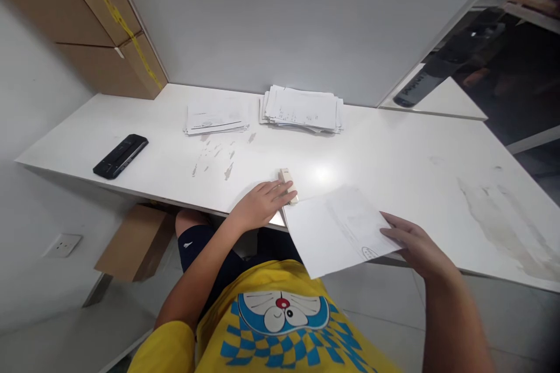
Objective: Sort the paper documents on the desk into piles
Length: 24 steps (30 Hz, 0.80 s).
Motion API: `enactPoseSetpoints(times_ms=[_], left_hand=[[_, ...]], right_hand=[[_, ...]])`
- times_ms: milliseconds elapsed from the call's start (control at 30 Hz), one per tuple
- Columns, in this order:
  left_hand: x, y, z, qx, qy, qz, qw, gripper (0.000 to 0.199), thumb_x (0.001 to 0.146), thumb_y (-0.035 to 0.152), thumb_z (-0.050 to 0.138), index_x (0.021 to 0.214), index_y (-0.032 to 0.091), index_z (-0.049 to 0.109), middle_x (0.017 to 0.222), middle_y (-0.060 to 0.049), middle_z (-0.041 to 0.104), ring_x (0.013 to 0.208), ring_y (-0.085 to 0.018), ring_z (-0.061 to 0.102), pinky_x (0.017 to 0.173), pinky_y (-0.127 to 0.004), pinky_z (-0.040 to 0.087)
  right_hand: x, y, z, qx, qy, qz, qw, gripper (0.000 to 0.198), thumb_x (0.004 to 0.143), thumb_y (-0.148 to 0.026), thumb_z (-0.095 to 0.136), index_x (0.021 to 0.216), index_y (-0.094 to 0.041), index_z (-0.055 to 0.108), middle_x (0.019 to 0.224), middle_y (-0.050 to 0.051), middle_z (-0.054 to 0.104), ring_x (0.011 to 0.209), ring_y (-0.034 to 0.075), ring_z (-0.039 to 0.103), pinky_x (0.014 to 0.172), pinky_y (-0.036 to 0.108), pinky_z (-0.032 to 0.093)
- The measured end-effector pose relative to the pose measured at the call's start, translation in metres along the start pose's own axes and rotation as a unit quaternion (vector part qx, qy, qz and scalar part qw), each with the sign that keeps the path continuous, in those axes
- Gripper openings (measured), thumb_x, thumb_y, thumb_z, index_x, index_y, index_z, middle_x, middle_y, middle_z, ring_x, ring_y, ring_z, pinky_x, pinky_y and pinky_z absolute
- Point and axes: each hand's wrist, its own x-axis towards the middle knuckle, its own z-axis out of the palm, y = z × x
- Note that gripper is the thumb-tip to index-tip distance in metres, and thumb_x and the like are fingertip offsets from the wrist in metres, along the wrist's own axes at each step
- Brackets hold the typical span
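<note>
My left hand point(262, 204) lies over a small cream stapler point(285, 175) near the table's front edge, its fingers bent across the stapler's top. A white paper point(336, 227) is pinched at its right edge between the thumb and fingers of my right hand point(409, 239). The paper's upper left corner meets the near end of the stapler; whether it sits between the jaws is hidden by my fingers. Faint print and an oval stamp mark show on the paper, which hangs partly past the table edge. Whether it is one sheet or more, I cannot tell.
A thick paper stack point(304, 109) and a thinner paper pile point(216, 115) lie along the back of the white table point(394, 157). To the left rests a black phone point(121, 156). Cardboard boxes point(87, 23) stand at the back left, a dark bottle point(431, 78) at the back right.
</note>
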Motion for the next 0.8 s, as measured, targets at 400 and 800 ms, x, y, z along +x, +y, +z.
enactPoseSetpoints(times_ms=[400,800], left_hand=[[0.002,-0.004,-0.003,-0.039,-0.011,-0.009,0.999,0.049,0.103,0.026,0.038,0.152,0.025,0.041,0.157,-0.006,0.046,0.130,-0.026,0.057,0.098,-0.041,0.047],[-0.004,0.051,0.065,-0.015,0.091,-0.148,0.985,0.063,0.097,0.008,0.031,0.158,0.021,0.029,0.155,-0.010,0.046,0.141,-0.030,0.048,0.099,-0.049,0.047]], right_hand=[[-0.001,-0.002,0.003,0.020,0.051,0.006,0.998,0.054,0.070,-0.035,0.078,0.123,-0.025,0.071,0.106,0.007,0.077,0.086,0.028,0.073,0.065,0.035,0.063],[-0.002,0.012,-0.005,0.032,0.062,0.017,0.997,0.053,0.068,-0.035,0.081,0.119,-0.033,0.072,0.107,0.005,0.078,0.089,0.033,0.075,0.062,0.038,0.065]])
